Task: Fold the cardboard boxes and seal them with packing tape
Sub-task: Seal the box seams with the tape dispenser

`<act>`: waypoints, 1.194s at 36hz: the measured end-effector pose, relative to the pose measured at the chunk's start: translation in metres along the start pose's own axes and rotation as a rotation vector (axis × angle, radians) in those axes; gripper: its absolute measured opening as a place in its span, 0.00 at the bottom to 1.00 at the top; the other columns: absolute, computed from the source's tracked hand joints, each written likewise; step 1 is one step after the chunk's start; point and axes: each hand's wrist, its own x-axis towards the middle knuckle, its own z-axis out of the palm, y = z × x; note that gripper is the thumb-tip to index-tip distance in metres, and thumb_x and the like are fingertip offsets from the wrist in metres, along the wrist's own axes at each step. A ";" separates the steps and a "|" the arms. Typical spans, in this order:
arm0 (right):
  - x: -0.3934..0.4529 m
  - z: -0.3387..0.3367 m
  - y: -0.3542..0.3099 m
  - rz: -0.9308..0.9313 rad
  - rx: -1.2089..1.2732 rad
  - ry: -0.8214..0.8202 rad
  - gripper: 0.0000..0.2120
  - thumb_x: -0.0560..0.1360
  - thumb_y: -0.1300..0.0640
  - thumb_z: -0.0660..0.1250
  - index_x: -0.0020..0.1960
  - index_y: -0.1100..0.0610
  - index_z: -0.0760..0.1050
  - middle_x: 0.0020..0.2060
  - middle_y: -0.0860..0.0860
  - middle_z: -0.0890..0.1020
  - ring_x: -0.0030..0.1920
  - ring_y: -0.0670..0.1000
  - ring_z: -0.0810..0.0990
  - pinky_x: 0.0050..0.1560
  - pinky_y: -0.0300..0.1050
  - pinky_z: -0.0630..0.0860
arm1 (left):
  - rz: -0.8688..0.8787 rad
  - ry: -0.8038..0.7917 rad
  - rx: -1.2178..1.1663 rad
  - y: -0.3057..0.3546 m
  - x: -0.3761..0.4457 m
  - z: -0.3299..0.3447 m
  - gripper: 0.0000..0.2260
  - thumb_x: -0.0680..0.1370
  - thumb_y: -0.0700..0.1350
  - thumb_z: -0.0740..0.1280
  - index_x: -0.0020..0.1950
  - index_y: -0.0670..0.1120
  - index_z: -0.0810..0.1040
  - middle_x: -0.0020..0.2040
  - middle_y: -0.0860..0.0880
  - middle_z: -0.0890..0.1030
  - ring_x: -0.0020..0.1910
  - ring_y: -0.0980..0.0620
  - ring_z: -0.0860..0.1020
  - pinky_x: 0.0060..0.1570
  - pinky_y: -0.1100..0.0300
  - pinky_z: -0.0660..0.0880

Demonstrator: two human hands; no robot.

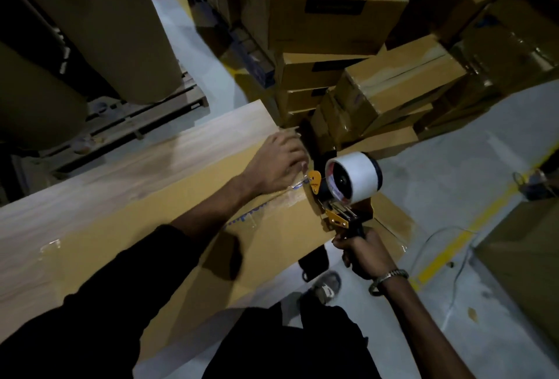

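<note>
A long brown cardboard box (169,227) lies on a pale wooden table (99,176), its right end hanging past the table. Clear tape runs along its centre seam. My left hand (276,165) presses flat on the box's far right end, fingers spread over the tape. My right hand (363,251) grips the black handle of an orange tape dispenser (335,197) at the box's right edge. The dispenser carries a white tape roll (354,177), and a strip of tape stretches from it to the box under my left hand.
Sealed cardboard boxes (390,88) are stacked behind and to the right of the table. Large brown rolls (90,21) stand on a pallet at the left. The grey floor has a yellow line (465,236) and a cable at the right. My shoe (326,286) shows below the box.
</note>
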 end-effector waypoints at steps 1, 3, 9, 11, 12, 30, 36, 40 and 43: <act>0.000 -0.001 0.000 -0.004 -0.009 -0.002 0.03 0.73 0.69 0.70 0.45 0.65 0.78 0.26 0.52 0.77 0.25 0.54 0.71 0.28 0.42 0.65 | 0.023 -0.023 0.006 0.009 -0.002 0.004 0.15 0.83 0.50 0.60 0.60 0.48 0.84 0.63 0.49 0.82 0.72 0.45 0.71 0.72 0.44 0.65; -0.001 -0.001 -0.002 -0.008 -0.024 -0.011 0.03 0.74 0.70 0.70 0.45 0.65 0.77 0.25 0.51 0.77 0.25 0.54 0.71 0.28 0.42 0.65 | 0.026 -0.054 0.027 0.020 -0.005 0.013 0.16 0.82 0.50 0.59 0.60 0.46 0.83 0.61 0.47 0.82 0.67 0.45 0.74 0.75 0.42 0.62; -0.005 -0.013 -0.005 0.000 -0.015 -0.091 0.03 0.73 0.67 0.70 0.42 0.62 0.79 0.25 0.54 0.75 0.25 0.54 0.71 0.29 0.42 0.63 | 0.023 -0.064 0.129 0.021 -0.004 0.021 0.18 0.85 0.53 0.54 0.64 0.49 0.79 0.59 0.48 0.80 0.64 0.46 0.74 0.78 0.45 0.58; -0.007 -0.021 -0.005 0.004 -0.021 -0.121 0.04 0.74 0.68 0.69 0.42 0.61 0.79 0.25 0.54 0.74 0.24 0.54 0.71 0.29 0.43 0.62 | 0.013 -0.052 0.116 0.023 -0.004 0.020 0.18 0.85 0.54 0.54 0.64 0.51 0.80 0.60 0.49 0.80 0.64 0.47 0.74 0.78 0.46 0.57; -0.009 -0.026 -0.004 0.006 -0.030 -0.129 0.04 0.74 0.68 0.69 0.42 0.61 0.79 0.25 0.55 0.73 0.23 0.54 0.71 0.30 0.43 0.63 | 0.005 -0.044 0.103 0.024 -0.004 0.020 0.18 0.85 0.54 0.54 0.64 0.51 0.81 0.60 0.50 0.80 0.65 0.47 0.74 0.78 0.46 0.56; -0.023 -0.032 0.047 -0.039 -0.034 -0.032 0.05 0.73 0.67 0.65 0.43 0.65 0.81 0.25 0.55 0.74 0.25 0.54 0.72 0.28 0.40 0.66 | -0.248 0.075 -0.166 0.098 -0.037 0.052 0.16 0.83 0.44 0.58 0.66 0.43 0.80 0.67 0.45 0.81 0.74 0.44 0.71 0.75 0.42 0.65; -0.026 -0.046 0.051 -0.051 -0.010 -0.086 0.07 0.72 0.67 0.65 0.39 0.62 0.81 0.25 0.58 0.72 0.25 0.54 0.70 0.25 0.38 0.63 | -0.238 0.074 -0.107 0.104 -0.032 0.047 0.16 0.83 0.45 0.58 0.64 0.43 0.80 0.67 0.45 0.81 0.75 0.43 0.70 0.76 0.43 0.66; -0.037 -0.060 0.057 -0.023 -0.008 -0.128 0.05 0.73 0.68 0.66 0.43 0.67 0.80 0.24 0.57 0.71 0.23 0.54 0.70 0.25 0.38 0.62 | -0.201 0.111 -0.076 0.105 -0.033 0.049 0.09 0.83 0.41 0.62 0.58 0.46 0.81 0.67 0.46 0.81 0.75 0.43 0.70 0.75 0.45 0.66; -0.050 -0.070 0.065 -0.026 -0.008 -0.146 0.05 0.73 0.68 0.66 0.46 0.70 0.77 0.23 0.54 0.72 0.22 0.53 0.70 0.24 0.37 0.62 | -0.212 0.110 -0.083 0.109 -0.033 0.046 0.10 0.83 0.40 0.61 0.57 0.50 0.81 0.69 0.48 0.80 0.76 0.44 0.69 0.76 0.47 0.63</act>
